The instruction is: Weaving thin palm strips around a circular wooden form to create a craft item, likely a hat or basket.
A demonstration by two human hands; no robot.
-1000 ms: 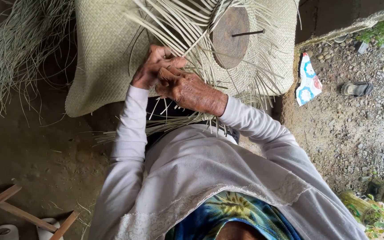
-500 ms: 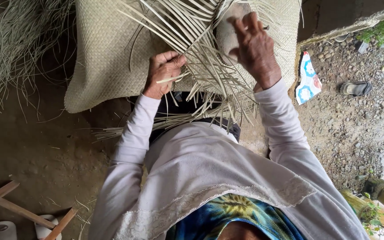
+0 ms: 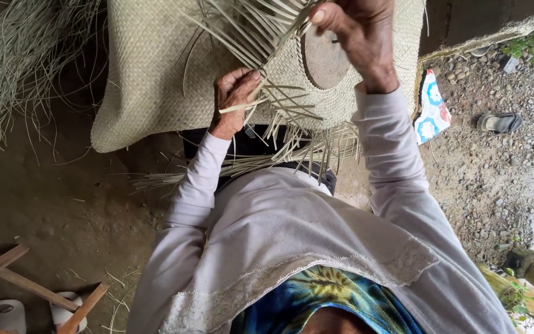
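Loose bundle of pale fibers (image 3: 13, 68) lies well off to the left of both hands. Left hand (image 3: 235, 99) is curled shut, pinching the loose straw strips (image 3: 279, 99) at the edge of the woven mat (image 3: 156, 74). Right hand (image 3: 356, 34) is up higher, fingers closed around a fan of strips, just above a round brown stone (image 3: 326, 59) sitting on the mat.

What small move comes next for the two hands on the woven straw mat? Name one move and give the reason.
Probably lay the raised pale straw strip down across the loose strips at the woven straw mat's unfinished edge. The right hand holds that strip up and away from the mat, while the left hand pins the strips at the edge where the weave stops.
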